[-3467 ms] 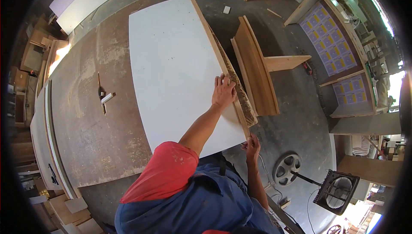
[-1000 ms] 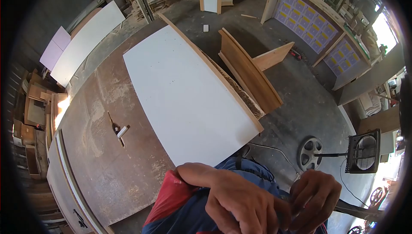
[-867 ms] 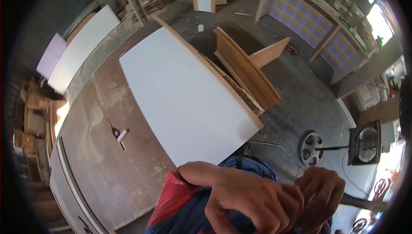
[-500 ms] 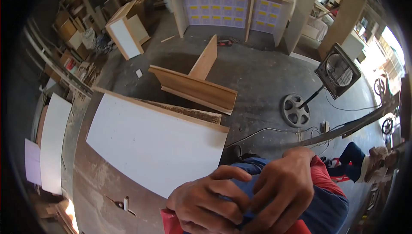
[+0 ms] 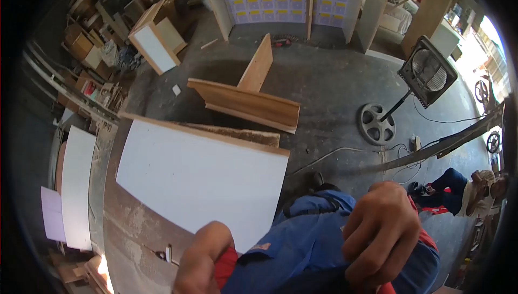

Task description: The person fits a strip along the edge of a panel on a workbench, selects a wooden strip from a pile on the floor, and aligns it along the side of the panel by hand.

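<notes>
My left hand (image 5: pixel 200 264) hangs low at the bottom edge, beside the red sleeve. Its fingers run out of the picture. My right hand (image 5: pixel 383 229) is curled closed in front of the blue clothing (image 5: pixel 307 240) on my body; whatever its fingers may hold is hidden. Left of my body lies a white panel (image 5: pixel 199 175) with a wooden edge strip, on a brown worktable (image 5: pixel 129 216). A small metal-and-dark tool (image 5: pixel 166 253) rests on that table near my left hand.
Beyond the panel, a T-shaped wooden piece (image 5: pixel 245 105) lies on the floor. A pedestal fan (image 5: pixel 426 73) stands right, with cables on the floor. A seated person (image 5: pixel 467 191) is at far right. A large wooden cabinet frame (image 5: pixel 310 8) stands at the back.
My hands, close together before, have moved apart: the left down and left, the right slightly right. More of the blue clothing shows. The view has shifted slightly.
</notes>
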A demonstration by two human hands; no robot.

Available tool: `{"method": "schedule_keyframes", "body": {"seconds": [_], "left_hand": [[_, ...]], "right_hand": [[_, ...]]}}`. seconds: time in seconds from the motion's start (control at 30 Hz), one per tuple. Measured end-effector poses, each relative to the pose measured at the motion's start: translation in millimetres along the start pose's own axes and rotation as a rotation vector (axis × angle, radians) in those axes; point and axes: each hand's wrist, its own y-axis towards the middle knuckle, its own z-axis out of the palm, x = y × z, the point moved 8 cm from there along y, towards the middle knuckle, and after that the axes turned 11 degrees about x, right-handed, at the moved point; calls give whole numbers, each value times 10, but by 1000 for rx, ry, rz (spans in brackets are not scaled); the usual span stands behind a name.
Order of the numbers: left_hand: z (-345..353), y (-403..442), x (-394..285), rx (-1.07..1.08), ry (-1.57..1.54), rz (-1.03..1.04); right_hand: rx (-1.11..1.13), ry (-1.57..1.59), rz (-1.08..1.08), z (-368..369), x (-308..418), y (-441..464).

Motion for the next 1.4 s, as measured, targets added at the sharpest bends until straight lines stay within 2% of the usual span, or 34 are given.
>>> {"method": "schedule_keyframes", "body": {"seconds": [0.07,0.13,0.17,0.2,0.23,0.27,0.3,0.33,0.4,0.47,0.53,0.57,0.6,0.67,0.73,0.8,0.83,0.9,0.93,1.0,1.13,1.17,1.23,1.33,1.37,1.4], "left_hand": [[32,21,-64,-19,198,-35],[136,77,-64,-33,322,-102],[185,146,-63,-52,277,-36],[212,202,-59,-64,231,42],[324,252,-105,63,268,145],[361,301,-121,69,285,134],[451,359,-145,115,311,93],[549,422,-167,160,335,55],[754,517,-217,244,380,-30],[876,605,-121,290,416,-82],[948,699,-88,245,814,-23],[940,677,-42,225,977,45],[958,668,29,240,991,39],[868,622,268,188,757,-164],[927,596,331,131,799,-93],[922,580,439,41,675,-163],[966,550,490,43,686,-170],[992,452,737,53,740,-388],[1015,460,777,54,749,-396],[998,483,780,-57,725,-377],[1049,531,747,-58,698,-172],[1063,526,735,-59,702,-172],[1061,465,849,-48,846,-465],[1044,449,804,-141,841,-420],[1148,446,678,-53,1013,-412],[1118,428,584,-72,1009,-432]], "right_hand": [[-44,5,-49,1,50,-79],[-261,-100,-182,-92,187,-180],[-393,-186,-287,-89,257,-266],[-392,-161,-298,-93,289,-290],[-466,-189,-323,-160,369,-350],[-541,-220,-345,-250,449,-424],[-427,-153,-378,-341,479,-451],[-420,-145,-385,-424,541,-501],[-269,-55,-388,-485,630,-511],[-271,-3,-449,-575,718,-560],[-347,-66,-299,-652,717,-632],[-323,-127,-407,-716,755,-778],[-321,-111,-422,-735,742,-838],[-424,-139,-424,-841,725,-972],[-371,-84,-476,-909,738,-1045],[-526,-149,-455,-969,772,-1097],[-525,-136,-458,-1007,808,-1146],[-424,-165,-114,-1052,650,-1140],[-424,-153,-116,-1061,603,-1164],[-628,-249,-444,-1109,732,-1388],[-687,-162,-600,-1204,871,-1489],[-645,-162,-469,-1227,826,-1411],[-674,-236,-396,-1225,808,-1424],[-766,-412,-290,-1228,863,-1476],[-788,-474,-244,-1241,892,-1477],[-801,-523,-208,-1247,910,-1471]]}}
